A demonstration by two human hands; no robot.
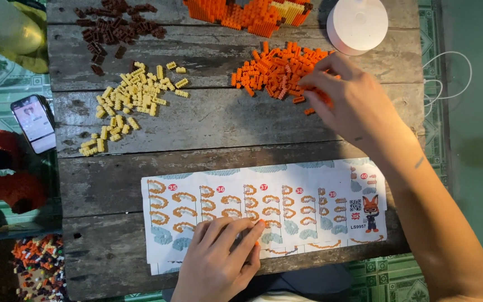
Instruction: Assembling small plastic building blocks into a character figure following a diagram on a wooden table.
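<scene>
My right hand (349, 100) reaches into a pile of small orange bricks (275, 70) at the far right of the wooden table (208, 120), its fingers bent down among the bricks; whether it pinches one is hidden. My left hand (222, 254) lies on the printed instruction sheet (264, 210) at the near edge, fingers together and pointing at a row of orange diagrams. A partly built orange brick model (247, 14) sits at the far edge.
A pile of pale yellow bricks (132, 100) and a pile of dark brown bricks (115, 28) lie at the left. A white round lamp base (358, 23) stands far right. A phone (34, 122) lies off the table's left side, a mixed brick heap (40, 265) below.
</scene>
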